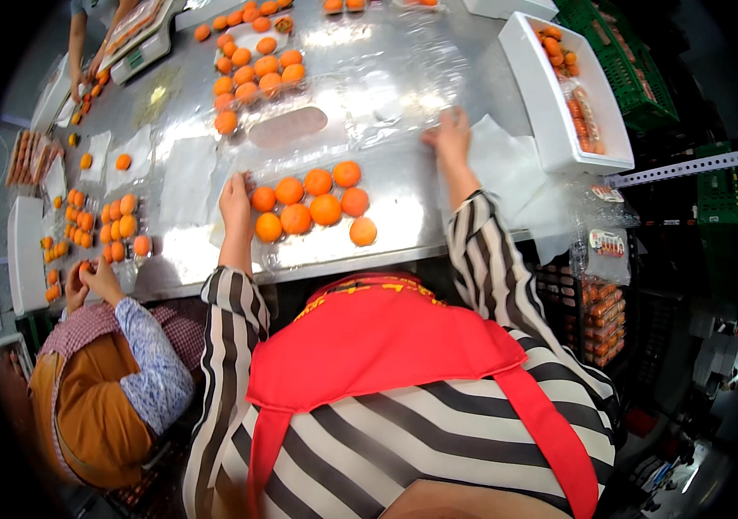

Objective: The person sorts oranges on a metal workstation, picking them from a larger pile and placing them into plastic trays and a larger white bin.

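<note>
Several orange fruits [313,206] lie in a loose cluster on the shiny metal table [403,221] in front of me. My left hand [235,201] rests on the table at the cluster's left edge, touching the nearest fruit. My right hand [448,134] reaches farther out and presses on a sheet of clear plastic film [386,99] spread over the table. Whether its fingers pinch the film is unclear. Striped sleeves cover both forearms, and a red apron hangs below.
A second fruit pile [256,69] sits farther back. A white tray [589,151] with packed fruit stands at the right, green crates [619,60] behind it. A co-worker at the left handles fruit [118,227]; another person's hands work at the far left corner.
</note>
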A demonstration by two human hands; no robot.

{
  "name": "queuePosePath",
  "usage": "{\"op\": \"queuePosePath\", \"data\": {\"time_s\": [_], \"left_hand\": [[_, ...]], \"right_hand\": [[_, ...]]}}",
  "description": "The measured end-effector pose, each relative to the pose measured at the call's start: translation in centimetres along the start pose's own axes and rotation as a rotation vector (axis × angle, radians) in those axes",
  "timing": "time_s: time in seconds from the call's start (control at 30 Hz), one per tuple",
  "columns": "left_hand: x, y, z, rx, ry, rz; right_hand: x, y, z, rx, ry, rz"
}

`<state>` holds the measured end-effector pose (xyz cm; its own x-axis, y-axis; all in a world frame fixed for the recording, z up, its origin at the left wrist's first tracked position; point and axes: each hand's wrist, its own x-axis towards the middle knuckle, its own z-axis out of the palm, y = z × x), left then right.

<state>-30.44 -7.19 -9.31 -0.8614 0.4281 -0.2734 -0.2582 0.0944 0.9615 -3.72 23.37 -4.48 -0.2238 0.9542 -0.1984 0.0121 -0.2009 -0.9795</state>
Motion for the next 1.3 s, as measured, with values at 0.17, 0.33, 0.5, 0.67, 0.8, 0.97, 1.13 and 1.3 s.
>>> {"op": "queuePosePath", "data": {"time_s": [0.17, 0.33, 0.5, 0.67, 0.8, 0.97, 1.13, 1.3], "left_hand": [[0.0, 0.5, 1.0, -0.024, 0.041, -0.078], [0.7, 1.2, 2.8, 0.153, 0.022, -0.022], [0.6, 3.4, 4.9, 0.338, -0.041, 0.026], [1.2, 2.6, 4.6, 0.31, -0.025, -0.048], [0.8, 2.7, 5.5, 0.297, 0.003, -0.077], [0.6, 3.1, 7.6, 0.287, -0.034, -0.089], [1.0, 3.8, 9.2, 0.279, -0.087, -0.11], [1.8, 4.7, 15.3, 0.304, -0.11, -0.077]], "right_hand": [[3.5, -2.4, -6.0, 0.205, 0.127, -0.082], [6.6, -4.5, -11.7, 0.304, 0.187, -0.172], [5.5, -4.1, -15.4, -0.233, 0.337, -0.187], [-1.1, -2.8, -15.0, -0.087, 0.269, -0.405], [-8.7, -1.8, -8.9, -0.241, -0.29, 0.026], [-12.2, 1.2, -4.1, -0.248, -0.514, 0.283], [-11.0, -0.2, -4.3, -0.183, -0.433, 0.279], [-6.3, -0.6, -6.4, -0.206, -0.261, 0.156]]}}
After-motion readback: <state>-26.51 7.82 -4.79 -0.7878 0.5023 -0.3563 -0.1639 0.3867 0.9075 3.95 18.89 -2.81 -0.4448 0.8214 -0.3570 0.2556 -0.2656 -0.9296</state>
